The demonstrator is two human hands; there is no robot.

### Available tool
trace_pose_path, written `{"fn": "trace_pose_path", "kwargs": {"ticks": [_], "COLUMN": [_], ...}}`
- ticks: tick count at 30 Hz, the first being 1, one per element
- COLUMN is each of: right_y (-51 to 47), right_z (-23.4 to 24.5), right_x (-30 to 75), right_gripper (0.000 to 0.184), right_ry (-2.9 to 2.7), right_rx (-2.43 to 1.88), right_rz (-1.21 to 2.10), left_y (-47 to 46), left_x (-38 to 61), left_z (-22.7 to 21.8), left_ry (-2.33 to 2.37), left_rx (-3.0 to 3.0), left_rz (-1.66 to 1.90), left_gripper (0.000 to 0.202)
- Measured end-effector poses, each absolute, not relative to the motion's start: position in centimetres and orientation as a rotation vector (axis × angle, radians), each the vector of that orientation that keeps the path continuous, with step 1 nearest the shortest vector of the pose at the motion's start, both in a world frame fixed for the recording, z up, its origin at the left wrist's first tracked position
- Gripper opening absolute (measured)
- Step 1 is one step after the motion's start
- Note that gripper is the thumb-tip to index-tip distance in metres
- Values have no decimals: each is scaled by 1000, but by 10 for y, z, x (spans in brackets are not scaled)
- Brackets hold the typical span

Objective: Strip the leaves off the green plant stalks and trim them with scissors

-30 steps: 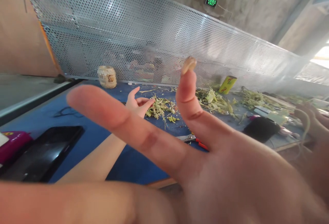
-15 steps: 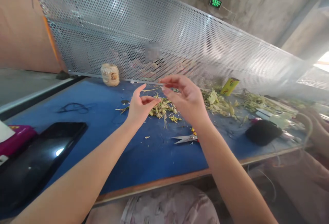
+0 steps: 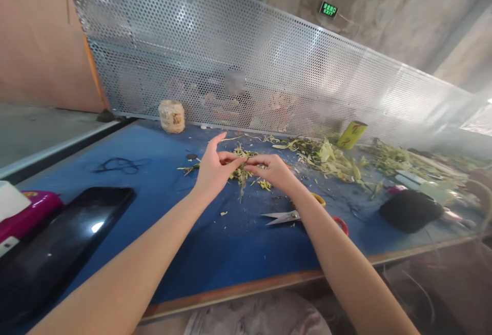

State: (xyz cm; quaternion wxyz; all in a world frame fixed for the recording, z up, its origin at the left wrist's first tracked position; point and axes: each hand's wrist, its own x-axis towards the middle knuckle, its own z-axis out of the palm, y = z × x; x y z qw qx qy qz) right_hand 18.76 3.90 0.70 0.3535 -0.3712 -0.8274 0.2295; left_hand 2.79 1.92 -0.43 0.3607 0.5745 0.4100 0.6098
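Note:
My left hand [image 3: 214, 172] and my right hand [image 3: 277, 172] meet over the blue table, fingertips almost touching. Thumb and finger of the left are pinched together, and another finger sticks up. The right is pinched too, pointing left toward it. Whatever lies between the fingertips is too small to make out. Just beneath and behind them is a small heap of dry, yellow-green plant scraps [image 3: 242, 176]. A pair of scissors [image 3: 283, 217] with a yellow and a red handle lies under my right forearm, blades pointing left and slightly apart.
A larger heap of pale husks [image 3: 326, 156] lies right, by a yellow-green can [image 3: 352, 135]. A string-wrapped jar [image 3: 172, 117] stands before the perforated metal screen [image 3: 215, 42]. A black phone [image 3: 84, 232] lies left; black thread [image 3: 121, 164] behind it. A dark pouch [image 3: 410, 211] sits right.
My right hand has come down and left so its fingertips meet those of my left; before, it was raised and apart. The scissors' handles now show. The view has shifted slightly.

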Motion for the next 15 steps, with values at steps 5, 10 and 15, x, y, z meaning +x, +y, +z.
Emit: {"fn": "trace_pose_path", "kwargs": {"ticks": [5, 10, 15], "right_y": [37, 34, 35], "right_z": [4, 5, 3], "right_x": [188, 190, 192], "right_gripper": [18, 12, 11], "right_ry": [-2092, -2095, -2178], "right_rx": [-971, -957, -787], "right_rz": [592, 516, 329], "left_y": [19, 18, 17], "left_x": [27, 28, 29], "left_z": [-7, -7, -7], "left_ry": [1036, 974, 948], "left_rx": [1521, 1563, 1576], "left_rz": [1572, 1551, 1553], "left_gripper": [77, 78, 79]}}
